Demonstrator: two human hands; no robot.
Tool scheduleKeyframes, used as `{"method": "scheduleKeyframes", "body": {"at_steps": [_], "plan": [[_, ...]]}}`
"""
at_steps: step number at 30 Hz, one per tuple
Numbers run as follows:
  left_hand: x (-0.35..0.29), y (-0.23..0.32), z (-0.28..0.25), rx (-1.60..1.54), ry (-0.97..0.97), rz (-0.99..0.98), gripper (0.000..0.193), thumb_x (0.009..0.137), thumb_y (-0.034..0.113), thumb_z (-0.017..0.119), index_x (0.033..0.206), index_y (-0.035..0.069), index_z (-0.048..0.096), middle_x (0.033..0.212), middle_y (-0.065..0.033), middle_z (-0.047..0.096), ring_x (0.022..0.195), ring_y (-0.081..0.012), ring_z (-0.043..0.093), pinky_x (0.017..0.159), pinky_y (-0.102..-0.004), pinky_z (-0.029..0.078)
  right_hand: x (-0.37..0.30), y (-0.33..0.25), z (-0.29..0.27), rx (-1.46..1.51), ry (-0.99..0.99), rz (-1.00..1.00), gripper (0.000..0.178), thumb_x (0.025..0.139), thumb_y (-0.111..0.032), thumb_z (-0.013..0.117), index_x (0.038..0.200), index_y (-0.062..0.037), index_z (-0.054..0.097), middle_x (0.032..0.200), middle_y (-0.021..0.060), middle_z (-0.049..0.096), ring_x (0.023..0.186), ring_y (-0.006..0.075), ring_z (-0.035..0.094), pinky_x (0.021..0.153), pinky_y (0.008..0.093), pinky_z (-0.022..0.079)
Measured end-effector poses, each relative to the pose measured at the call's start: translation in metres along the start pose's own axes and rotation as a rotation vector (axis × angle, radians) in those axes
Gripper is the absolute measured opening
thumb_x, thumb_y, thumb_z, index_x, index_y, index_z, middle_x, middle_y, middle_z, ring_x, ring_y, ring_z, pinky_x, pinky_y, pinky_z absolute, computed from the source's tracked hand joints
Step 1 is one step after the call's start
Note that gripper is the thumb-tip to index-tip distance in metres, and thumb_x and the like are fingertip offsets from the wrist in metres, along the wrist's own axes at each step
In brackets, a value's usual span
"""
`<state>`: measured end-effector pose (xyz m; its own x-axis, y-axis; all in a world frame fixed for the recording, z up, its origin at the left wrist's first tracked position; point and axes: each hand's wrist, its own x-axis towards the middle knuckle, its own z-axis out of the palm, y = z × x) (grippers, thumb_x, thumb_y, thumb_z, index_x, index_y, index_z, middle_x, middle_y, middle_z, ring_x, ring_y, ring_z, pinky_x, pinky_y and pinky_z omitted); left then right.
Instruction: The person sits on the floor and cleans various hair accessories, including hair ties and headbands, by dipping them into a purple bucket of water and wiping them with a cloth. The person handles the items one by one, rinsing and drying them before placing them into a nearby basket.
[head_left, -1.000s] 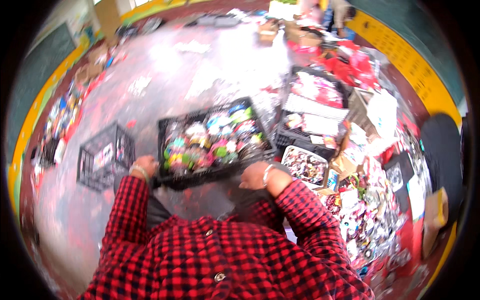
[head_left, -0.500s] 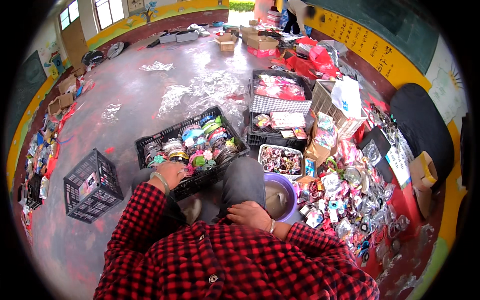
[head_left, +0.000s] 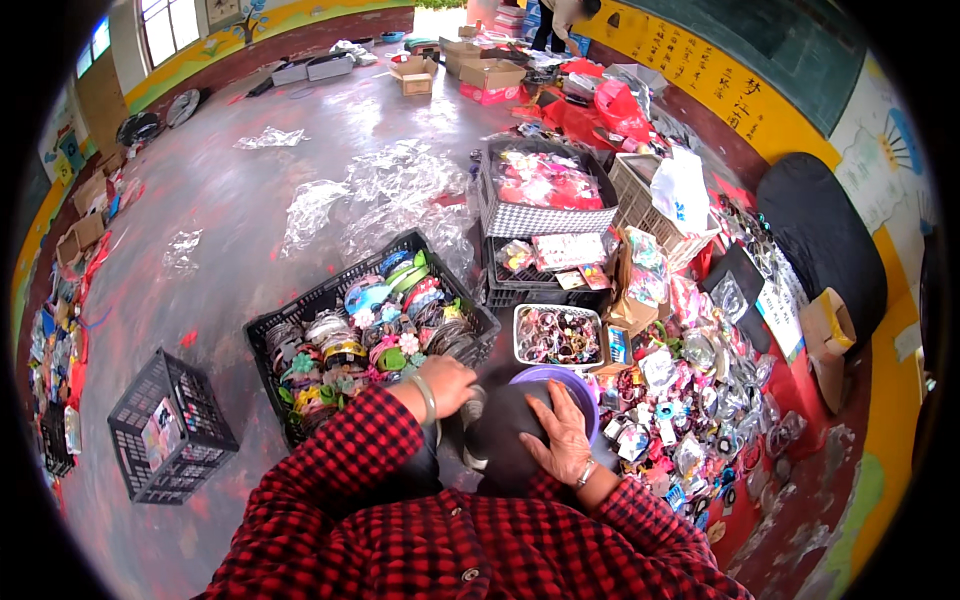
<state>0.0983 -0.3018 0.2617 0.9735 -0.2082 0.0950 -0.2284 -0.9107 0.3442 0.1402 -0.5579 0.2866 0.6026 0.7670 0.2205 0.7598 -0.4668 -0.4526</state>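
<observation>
A black plastic crate (head_left: 262,345) full of headbands in many colours stands on the floor before me, some with flowers and bows. Close to its near right side is my left hand (head_left: 447,385), its fingers curled downward; whatever they may hold is hidden. My right hand (head_left: 562,440) rests with spread fingers on my right knee (head_left: 510,420), holding nothing. Partly behind that knee sits a purple basin (head_left: 590,405). Just beyond it, a white basket (head_left: 518,350) is filled with small hair accessories.
A heap of packaged accessories (head_left: 690,420) spreads along the right. Stacked crates (head_left: 500,285) bear packets straight ahead. A smaller black crate (head_left: 175,430) stands to the left. Clear plastic wrap (head_left: 400,190) lies on the floor, and a person (head_left: 555,25) bends over at the back.
My left hand has moved right, from the crate's near left edge to its near right side. My right hand has shifted right and forward onto the knee, fingers spreading. The view has shifted too.
</observation>
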Motion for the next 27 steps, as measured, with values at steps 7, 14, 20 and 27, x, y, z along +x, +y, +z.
{"method": "scheduleKeyframes", "body": {"at_steps": [7, 14, 20, 27], "plan": [[0.043, 0.018, 0.038, -0.168, -0.105, 0.15, 0.021, 0.08, 0.025, 0.052, 0.088, 0.008, 0.062, 0.083, -0.0128, 0.062, 0.083, -0.031, 0.057, 0.077, -0.0425, 0.043, 0.008, 0.029, 0.003, 0.235, -0.071, 0.063, 0.04, 0.074, -0.025, 0.066, 0.109, -0.0077, 0.058, 0.112, 0.0144, 0.056, 0.108, 0.0306, 0.05, 0.091, 0.0358, 0.039], [0.063, 0.003, 0.032, -0.121, -0.167, -0.022, 0.023, 0.081, 0.024, 0.048, 0.081, 0.006, 0.063, 0.081, -0.0153, 0.062, 0.081, -0.0336, 0.058, 0.074, -0.0432, 0.046, 0.008, 0.074, 0.008, 0.911, -0.294, 0.491, 0.049, 0.087, -0.042, 0.044, 0.114, -0.0019, 0.055, 0.111, 0.0106, 0.057, 0.105, 0.0202, 0.051, 0.093, 0.0303, 0.036], [0.072, -0.029, 0.062, -0.001, -0.115, -0.137, 0.022, 0.08, 0.02, 0.048, 0.079, 0.006, 0.065, 0.082, -0.0145, 0.063, 0.081, -0.0312, 0.06, 0.072, -0.0395, 0.048, 0.0, 0.071, -0.009, 0.576, -0.341, 0.427, 0.039, 0.088, -0.033, 0.039, 0.11, -0.007, 0.058, 0.11, 0.0117, 0.059, 0.106, 0.0234, 0.053, 0.093, 0.0299, 0.036], [0.06, -0.028, 0.042, 0.396, -0.224, 0.195, 0.021, 0.077, 0.015, 0.049, 0.083, 0.005, 0.067, 0.087, -0.0119, 0.064, 0.084, -0.0274, 0.061, 0.074, -0.0371, 0.049, -0.03, 0.084, -0.02, -0.094, -0.297, 0.174, 0.028, 0.086, -0.02, 0.038, 0.102, -0.0071, 0.057, 0.103, 0.0158, 0.06, 0.098, 0.0307, 0.056, 0.085, 0.0353, 0.043]]}}
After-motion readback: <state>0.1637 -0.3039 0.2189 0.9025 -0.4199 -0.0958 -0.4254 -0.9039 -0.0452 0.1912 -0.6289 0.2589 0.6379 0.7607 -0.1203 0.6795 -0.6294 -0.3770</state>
